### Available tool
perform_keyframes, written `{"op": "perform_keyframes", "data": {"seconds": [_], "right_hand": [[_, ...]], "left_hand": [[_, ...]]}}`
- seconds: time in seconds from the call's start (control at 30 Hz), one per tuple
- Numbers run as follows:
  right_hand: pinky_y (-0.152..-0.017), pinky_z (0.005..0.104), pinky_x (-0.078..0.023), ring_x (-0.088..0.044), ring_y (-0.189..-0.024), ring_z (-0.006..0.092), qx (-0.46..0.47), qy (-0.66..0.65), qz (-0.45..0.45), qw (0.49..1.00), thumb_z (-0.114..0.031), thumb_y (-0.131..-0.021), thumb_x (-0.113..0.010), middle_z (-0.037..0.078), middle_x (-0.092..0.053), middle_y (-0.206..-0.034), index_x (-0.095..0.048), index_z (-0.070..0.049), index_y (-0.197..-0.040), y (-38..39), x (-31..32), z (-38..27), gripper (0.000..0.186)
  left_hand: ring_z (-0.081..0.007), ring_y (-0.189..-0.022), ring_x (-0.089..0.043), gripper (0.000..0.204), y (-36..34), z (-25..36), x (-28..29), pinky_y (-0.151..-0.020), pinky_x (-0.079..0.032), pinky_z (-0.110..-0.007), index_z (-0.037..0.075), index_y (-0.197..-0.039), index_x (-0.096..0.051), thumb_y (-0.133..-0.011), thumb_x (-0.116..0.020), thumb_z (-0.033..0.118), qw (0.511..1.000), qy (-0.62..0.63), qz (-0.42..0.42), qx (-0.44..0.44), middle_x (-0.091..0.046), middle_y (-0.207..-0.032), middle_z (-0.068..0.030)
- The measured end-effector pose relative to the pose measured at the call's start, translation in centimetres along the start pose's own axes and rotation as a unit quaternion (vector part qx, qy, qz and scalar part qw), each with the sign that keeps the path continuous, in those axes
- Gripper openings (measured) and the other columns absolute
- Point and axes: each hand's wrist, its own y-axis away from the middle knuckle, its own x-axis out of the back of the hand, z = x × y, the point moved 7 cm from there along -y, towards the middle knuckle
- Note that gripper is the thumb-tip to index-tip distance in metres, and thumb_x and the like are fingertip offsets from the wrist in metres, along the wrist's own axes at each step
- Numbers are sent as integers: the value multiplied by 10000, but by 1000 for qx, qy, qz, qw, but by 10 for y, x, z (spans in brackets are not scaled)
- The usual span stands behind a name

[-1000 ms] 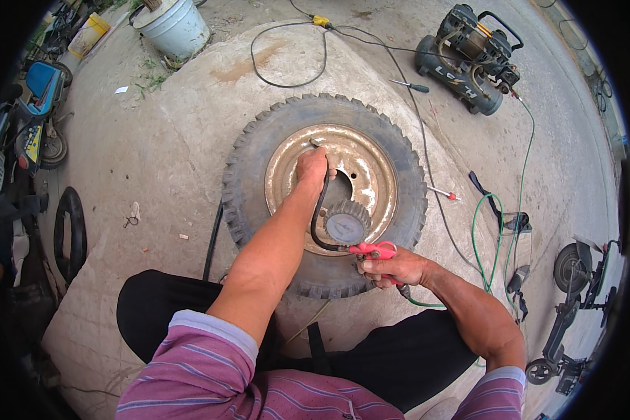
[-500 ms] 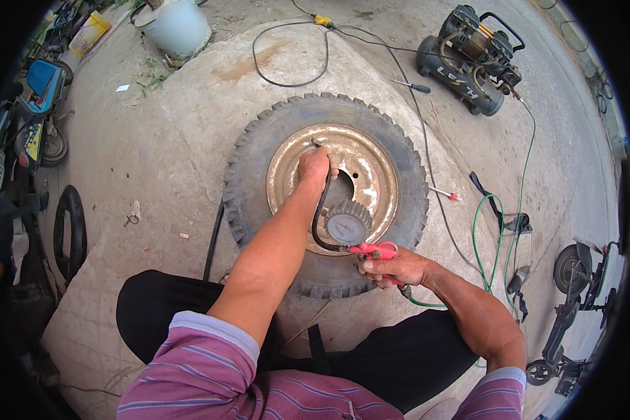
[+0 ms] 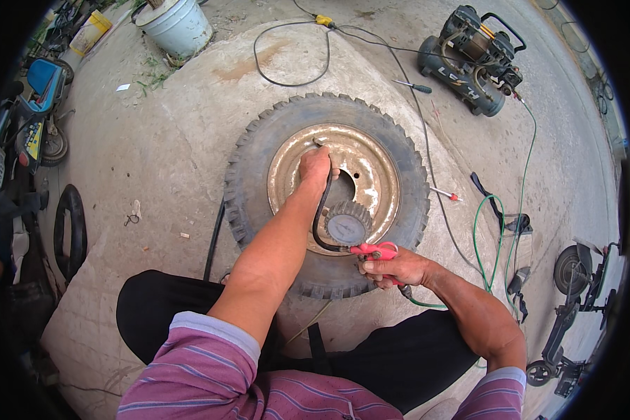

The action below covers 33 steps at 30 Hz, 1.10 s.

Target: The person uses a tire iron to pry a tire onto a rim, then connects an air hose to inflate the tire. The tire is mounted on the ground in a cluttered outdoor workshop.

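Note:
A knobbly black tyre [image 3: 252, 164] on a rusty, cream-coloured rim [image 3: 381, 171] lies flat on the concrete in front of me. My left hand [image 3: 316, 165] is closed around the end of a black air hose [image 3: 320, 203], at the valve [image 3: 318, 143] near the rim's far side. My right hand [image 3: 393, 267] grips a red tyre inflator [image 3: 373, 250] over the tyre's near right edge. The inflator's round gauge [image 3: 347, 227], with a ribbed black guard, sits above the rim. A green air line [image 3: 427, 304] runs from the inflator's lower end.
At the far right stands a black air compressor [image 3: 462, 63], with a screwdriver [image 3: 413, 86] on the ground beside it. A white bucket [image 3: 178, 31] is at the far left. An inner tube [image 3: 71, 231] lies left; a scooter [image 3: 570, 308] is at right. Cables cross the ground.
Both hands keep their places on the hose end and the inflator. Nothing has visibly been moved, taken or let go.

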Motion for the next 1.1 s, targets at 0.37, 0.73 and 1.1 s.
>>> {"op": "perform_keyframes", "data": {"seconds": [0.37, 0.73, 1.1], "right_hand": [[-538, 241, -380, -438, -582, 69, -2, 0, 7, 1000, -352, -946, -634, -42, -457, -710, -565, -102, -1023, 1, 0, -2, 271], [-533, 246, -378, -442, -580, 73, -3, 7, 17, 1000, -344, -946, -634, -35, -466, -720, -566, -107, -970, 4, -2, -6, 247], [-521, 236, -361, -392, -580, 64, 3, 25, -6, 1000, -363, -972, -583, -51, -409, -722, -438, -156, -1401, 4, -3, -4, 498]], "left_hand": [[-201, -501, -613, 264, -1, -1, 0, -437, -522, -322, -21, -924, -642, -899, -552, 226, 1000, 13, -8, -5, -621, -689, -99], [-199, -503, -612, 244, -2, -2, 0, -444, -525, -332, 0, -891, -633, -902, -558, 231, 1000, 2, -6, -2, -620, -684, -98], [-199, -485, -575, 232, 1, 1, -2, -441, -498, -349, 16, -855, -585, -921, -554, 236, 1000, 4, -4, 3, -595, -667, -100]]}}
